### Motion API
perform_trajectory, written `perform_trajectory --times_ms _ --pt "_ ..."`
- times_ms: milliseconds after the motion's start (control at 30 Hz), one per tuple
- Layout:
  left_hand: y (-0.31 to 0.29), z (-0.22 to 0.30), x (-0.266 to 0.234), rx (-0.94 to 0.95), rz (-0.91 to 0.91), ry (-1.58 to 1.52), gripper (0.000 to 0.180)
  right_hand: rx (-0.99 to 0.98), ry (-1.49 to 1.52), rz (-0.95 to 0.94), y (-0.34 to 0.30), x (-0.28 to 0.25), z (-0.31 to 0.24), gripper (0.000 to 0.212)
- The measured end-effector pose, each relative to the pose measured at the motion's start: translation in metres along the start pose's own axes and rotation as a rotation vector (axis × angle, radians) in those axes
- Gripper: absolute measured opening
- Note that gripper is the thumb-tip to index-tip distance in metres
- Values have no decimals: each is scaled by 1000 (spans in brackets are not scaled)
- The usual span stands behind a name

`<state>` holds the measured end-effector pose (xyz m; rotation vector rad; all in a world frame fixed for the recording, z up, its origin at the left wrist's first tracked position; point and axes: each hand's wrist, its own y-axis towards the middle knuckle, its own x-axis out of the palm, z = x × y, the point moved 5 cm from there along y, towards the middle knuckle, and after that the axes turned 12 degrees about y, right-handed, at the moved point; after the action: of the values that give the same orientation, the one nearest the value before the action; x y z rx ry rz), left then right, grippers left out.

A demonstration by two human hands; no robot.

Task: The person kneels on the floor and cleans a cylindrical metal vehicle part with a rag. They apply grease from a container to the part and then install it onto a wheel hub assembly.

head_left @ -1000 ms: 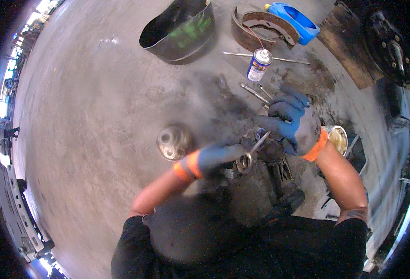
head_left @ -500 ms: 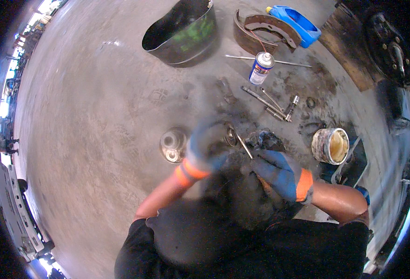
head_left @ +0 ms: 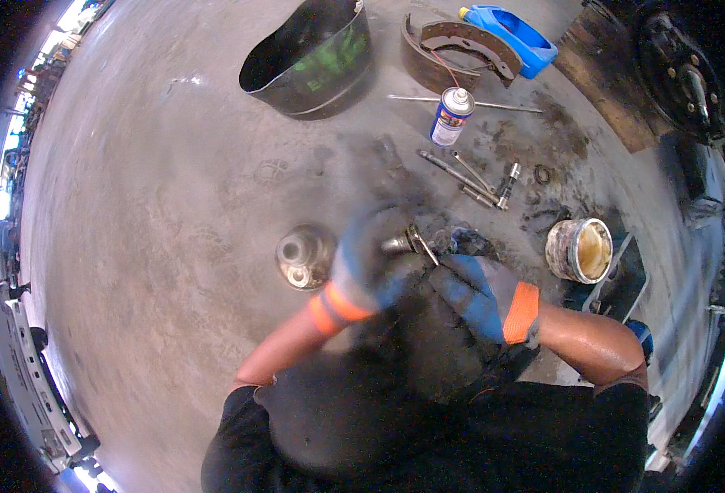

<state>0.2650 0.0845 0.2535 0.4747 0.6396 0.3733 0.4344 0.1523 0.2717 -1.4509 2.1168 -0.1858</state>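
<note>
Gloved in blue and grey with an orange cuff, my left hand (head_left: 368,267) is blurred by motion, its fingers curled round a small cylindrical metal part (head_left: 396,244) with a dark round rim. My right hand (head_left: 479,297), in a matching glove, is closed on a thin shiny metal rod (head_left: 428,249). The rod's far end meets the rim of the part; its other end is hidden in the glove. On the floor just left of my left hand lies a round metal piece (head_left: 303,256) with two bright rings.
Beyond my hands stand a spray can (head_left: 451,119), wrenches and a ratchet (head_left: 469,177), and a long bar (head_left: 506,106). Farther off are a black tub (head_left: 330,74), curved brake shoes (head_left: 436,70) and a blue jug (head_left: 535,53). An open grease tin (head_left: 566,251) sits at the right.
My right hand and the rod have moved slightly left, closer to my left hand. More of the cylindrical part shows beside the left fingers. The whole view has shifted a little.
</note>
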Motion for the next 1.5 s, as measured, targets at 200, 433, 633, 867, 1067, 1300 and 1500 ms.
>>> perform_trajectory --times_ms 200,433,633,867,1067,1300,1500 --pt "7 7 0 -208 -63 -150 38 -70 -111 71 -4 10 6 30" --pt "-2 5 12 -415 -12 -248 30 -44 -145 103 -4 29 23 29" --pt "-16 -23 24 -572 -133 -622 30 -15 -154 91 2 31 36 28" --pt "-23 -22 30 -515 -189 -485 39 -7 -147 33 2 30 42 28" --pt "-11 -11 31 -686 -175 -675 34 3 -156 30 2 37 48 28" --pt "-17 -15 31 -678 -287 -580 29 10 -165 19 4 41 51 27" --pt "-25 -21 39 -762 -120 -688 28 7 -159 0 9 40 52 27"
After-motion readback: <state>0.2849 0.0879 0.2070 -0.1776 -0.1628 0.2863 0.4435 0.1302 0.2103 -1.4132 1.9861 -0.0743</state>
